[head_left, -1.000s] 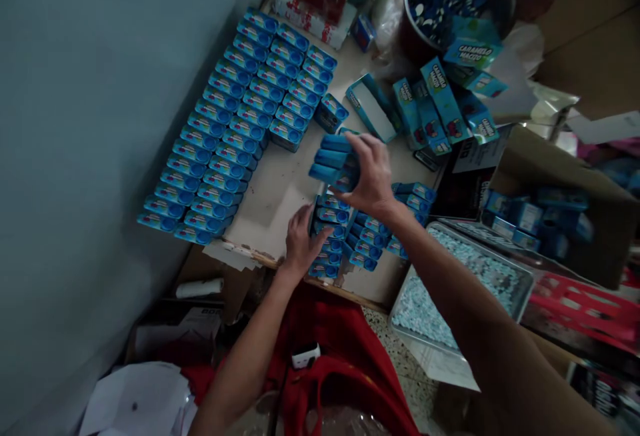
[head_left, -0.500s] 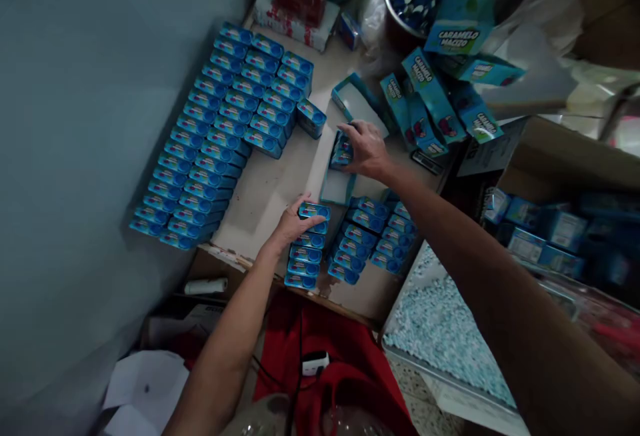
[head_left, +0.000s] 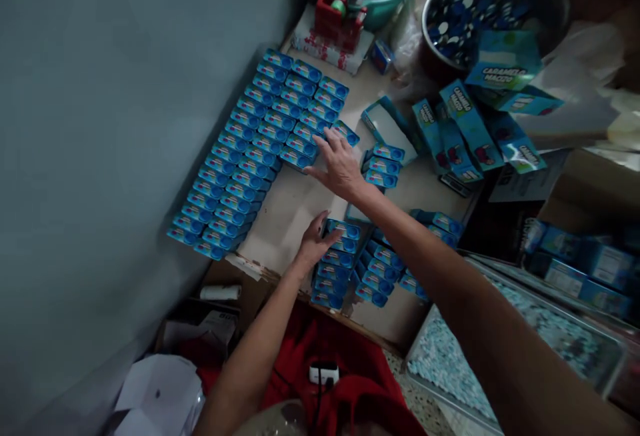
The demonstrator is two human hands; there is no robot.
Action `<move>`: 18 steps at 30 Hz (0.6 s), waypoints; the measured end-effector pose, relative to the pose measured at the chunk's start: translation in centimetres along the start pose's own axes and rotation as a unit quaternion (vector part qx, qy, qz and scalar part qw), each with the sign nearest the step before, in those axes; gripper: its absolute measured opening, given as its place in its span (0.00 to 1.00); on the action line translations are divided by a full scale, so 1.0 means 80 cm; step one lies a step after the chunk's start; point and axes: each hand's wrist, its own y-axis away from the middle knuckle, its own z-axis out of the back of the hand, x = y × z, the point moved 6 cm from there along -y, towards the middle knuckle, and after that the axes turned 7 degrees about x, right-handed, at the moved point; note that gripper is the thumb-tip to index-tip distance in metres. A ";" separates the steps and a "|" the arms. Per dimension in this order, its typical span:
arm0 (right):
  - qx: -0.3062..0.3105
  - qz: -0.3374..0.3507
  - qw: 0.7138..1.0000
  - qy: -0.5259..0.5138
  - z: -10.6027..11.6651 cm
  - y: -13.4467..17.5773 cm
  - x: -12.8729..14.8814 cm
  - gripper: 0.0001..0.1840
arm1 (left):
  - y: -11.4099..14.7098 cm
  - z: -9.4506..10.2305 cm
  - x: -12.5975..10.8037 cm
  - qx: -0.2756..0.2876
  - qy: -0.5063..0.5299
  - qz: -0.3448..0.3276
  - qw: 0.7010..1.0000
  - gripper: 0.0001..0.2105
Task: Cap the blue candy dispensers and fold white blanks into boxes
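My right hand [head_left: 337, 164] has its fingers spread over the edge of a large block of small blue tins [head_left: 245, 156], near a tin [head_left: 346, 133] at the block's right side. Nothing shows in that hand. My left hand [head_left: 315, 247] is open beside a short row of blue tins [head_left: 334, 268], its thumb over the top ones. Three tins [head_left: 383, 168] stand together in an open blue carton [head_left: 387, 119], whose lower part is partly hidden by my right arm. More rows of tins [head_left: 377, 275] stand to the right, partly behind that forearm.
Several folded blue cartons [head_left: 467, 123] lie at the right back, below a metal bowl [head_left: 425, 19] of dark blue and white pieces. A red tape dispenser [head_left: 340, 19] stands at the back. A tray of pale blue pieces [head_left: 450, 363] and a box of blue packs [head_left: 565, 249] are at right.
My right hand has let go of the tins at the carton and moved left to the large block. My left hand has loosened from its row. The view has shifted.
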 end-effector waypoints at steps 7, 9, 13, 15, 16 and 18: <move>0.011 -0.039 0.996 0.080 -0.052 -0.043 0.055 0.50 | 0.059 0.092 0.026 -0.079 -0.065 0.042 0.994 0.19; 0.022 -0.051 0.994 0.091 -0.053 -0.035 0.062 0.47 | 0.073 0.107 0.029 -0.078 -0.096 0.034 0.992 0.17; 0.048 -0.086 0.991 0.091 -0.050 -0.027 0.081 0.45 | 0.083 0.107 0.036 -0.047 -0.135 0.031 0.989 0.15; 0.060 -0.103 0.989 0.083 -0.051 -0.035 0.087 0.49 | 0.075 0.101 0.036 -0.044 -0.141 0.030 0.989 0.14; 0.063 -0.109 0.989 0.079 -0.052 -0.041 0.087 0.52 | 0.067 0.097 0.033 -0.045 -0.140 0.019 0.989 0.13; 0.057 -0.115 0.989 0.068 -0.054 -0.056 0.084 0.56 | 0.045 0.083 0.017 -0.041 -0.132 -0.035 0.990 0.13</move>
